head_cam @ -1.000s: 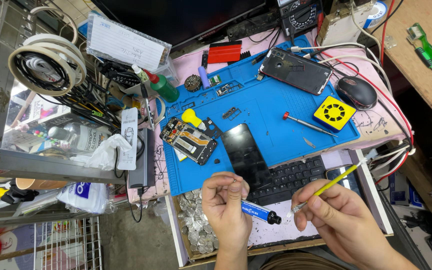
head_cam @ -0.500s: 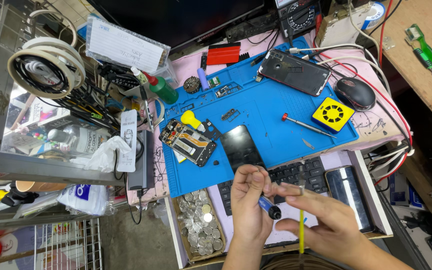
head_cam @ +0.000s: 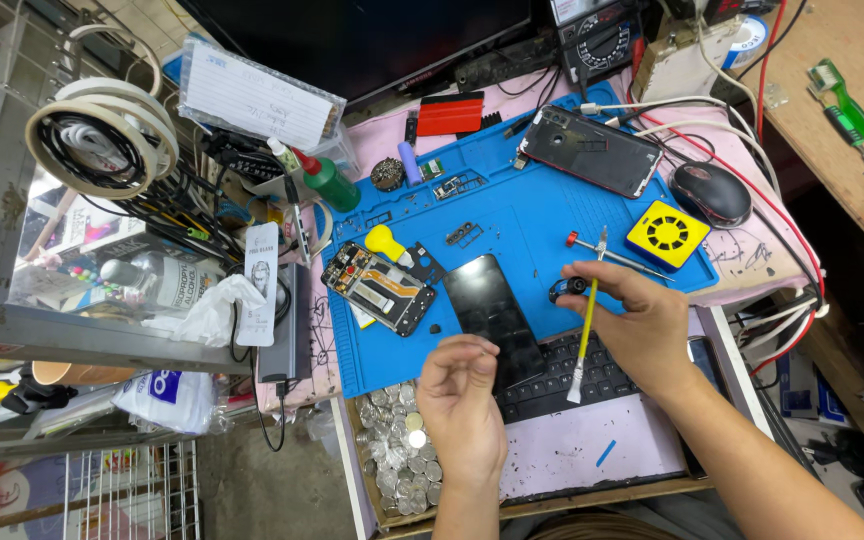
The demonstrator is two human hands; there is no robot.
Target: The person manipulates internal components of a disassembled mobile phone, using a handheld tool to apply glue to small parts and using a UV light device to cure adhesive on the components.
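Blue mat (head_cam: 542,215), opened phone (head_cam: 382,287), mouse (head_cam: 712,192)

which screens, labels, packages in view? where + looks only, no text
Monitor: top centre, wide, dark, off.
Phone screen panel: on blue mat, black rectangle, just beyond left hand.
Phone: upper right of mat, dark, back up.
White tag: left mat edge, tall, printed.
Clear box: top left, white lined card inside.
Clear bottle: left shelf, lying down, labelled.

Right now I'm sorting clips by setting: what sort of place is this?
Most likely a phone repair bench: an opened phone with its insides bared lies on a blue work mat, beside a black phone screen and a meter.
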